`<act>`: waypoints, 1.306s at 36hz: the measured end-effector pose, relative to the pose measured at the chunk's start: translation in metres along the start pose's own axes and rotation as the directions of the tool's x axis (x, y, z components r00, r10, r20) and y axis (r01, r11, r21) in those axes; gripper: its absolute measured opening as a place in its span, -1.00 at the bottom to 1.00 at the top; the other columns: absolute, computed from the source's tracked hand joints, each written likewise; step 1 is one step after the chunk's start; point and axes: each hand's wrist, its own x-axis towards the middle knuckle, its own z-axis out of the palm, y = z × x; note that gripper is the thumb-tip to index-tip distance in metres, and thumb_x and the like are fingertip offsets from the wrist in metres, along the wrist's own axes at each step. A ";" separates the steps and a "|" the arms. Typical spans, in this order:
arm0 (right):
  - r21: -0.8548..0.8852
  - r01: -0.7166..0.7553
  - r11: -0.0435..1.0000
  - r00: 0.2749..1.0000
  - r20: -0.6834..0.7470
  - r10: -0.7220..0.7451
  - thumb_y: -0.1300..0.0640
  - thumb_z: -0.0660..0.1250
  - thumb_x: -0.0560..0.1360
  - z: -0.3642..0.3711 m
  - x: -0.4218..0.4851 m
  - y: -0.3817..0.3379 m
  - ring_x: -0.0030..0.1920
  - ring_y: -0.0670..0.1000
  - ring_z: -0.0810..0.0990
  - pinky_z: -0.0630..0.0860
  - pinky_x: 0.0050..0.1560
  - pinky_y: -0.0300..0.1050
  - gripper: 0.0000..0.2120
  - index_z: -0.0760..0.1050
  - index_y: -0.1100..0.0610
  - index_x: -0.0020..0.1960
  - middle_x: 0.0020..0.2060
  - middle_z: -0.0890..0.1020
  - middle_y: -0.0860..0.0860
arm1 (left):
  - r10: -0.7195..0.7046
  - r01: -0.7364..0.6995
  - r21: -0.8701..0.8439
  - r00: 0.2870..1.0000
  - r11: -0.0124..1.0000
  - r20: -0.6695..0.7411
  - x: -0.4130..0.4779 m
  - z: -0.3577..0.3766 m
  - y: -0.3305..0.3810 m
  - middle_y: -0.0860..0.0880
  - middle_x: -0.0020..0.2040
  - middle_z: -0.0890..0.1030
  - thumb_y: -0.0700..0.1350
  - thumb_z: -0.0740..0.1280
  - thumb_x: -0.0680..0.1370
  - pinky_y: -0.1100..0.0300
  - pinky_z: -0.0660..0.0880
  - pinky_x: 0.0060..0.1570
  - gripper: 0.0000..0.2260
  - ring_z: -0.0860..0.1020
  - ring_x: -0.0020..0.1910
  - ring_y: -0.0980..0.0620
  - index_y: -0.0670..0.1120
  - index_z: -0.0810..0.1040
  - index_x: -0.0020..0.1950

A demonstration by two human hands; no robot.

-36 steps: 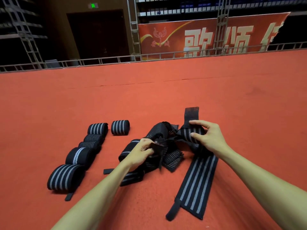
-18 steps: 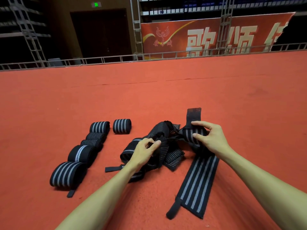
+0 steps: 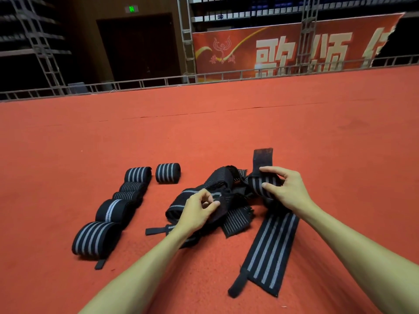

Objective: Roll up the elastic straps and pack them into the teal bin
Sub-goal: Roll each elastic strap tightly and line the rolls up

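Everything before me lies straight on the red carpet (image 3: pixel 204 137), well short of its far edge. To my left a row of five rolled straps (image 3: pixel 128 196) runs away from me, packed close. A sixth roll (image 3: pixel 167 172) sits just right of the farthest one. In the middle is a heap of loose straps (image 3: pixel 235 219). On the right a long strap (image 3: pixel 271 250) lies flat, tab end nearest me. A thin seam (image 3: pixel 260 108) crosses the carpet farther off.
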 end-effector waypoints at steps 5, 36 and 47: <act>-0.007 0.006 1.000 1.000 0.002 -0.006 0.37 0.49 0.40 0.001 0.000 0.000 0.19 -0.08 0.60 0.47 0.31 -0.12 -0.59 0.64 -0.04 0.11 0.10 0.66 -0.08 | 0.057 -0.080 0.165 0.989 0.983 0.136 -0.001 0.002 0.013 0.04 -0.11 0.48 -0.25 0.23 0.57 0.21 0.37 -0.09 -0.81 0.46 -0.14 0.13 0.05 0.37 0.01; 0.080 0.334 0.939 0.940 -0.096 -0.326 0.33 0.53 0.39 0.021 0.041 -0.121 0.02 -0.39 0.57 0.34 0.08 -0.56 -0.72 0.67 0.08 0.03 -0.02 0.68 -0.11 | 0.229 -0.240 -0.037 0.954 0.970 -0.196 0.043 -0.161 0.135 -0.07 0.02 0.59 -0.44 0.36 0.49 0.17 0.61 0.01 -0.58 0.63 -0.06 0.06 -0.01 0.47 0.22; 0.123 0.476 0.871 0.877 -0.145 -0.459 0.33 0.53 0.38 -0.019 0.067 -0.210 0.04 -0.28 0.61 0.48 0.17 -0.33 -0.68 0.64 -0.03 -0.01 -0.05 0.66 -0.22 | 0.152 -0.198 -0.128 0.940 0.972 -0.304 0.055 -0.201 0.199 -0.43 -0.01 0.60 -0.31 0.43 0.51 -0.31 0.57 0.02 -0.52 0.63 -0.17 -0.21 0.27 0.33 -0.01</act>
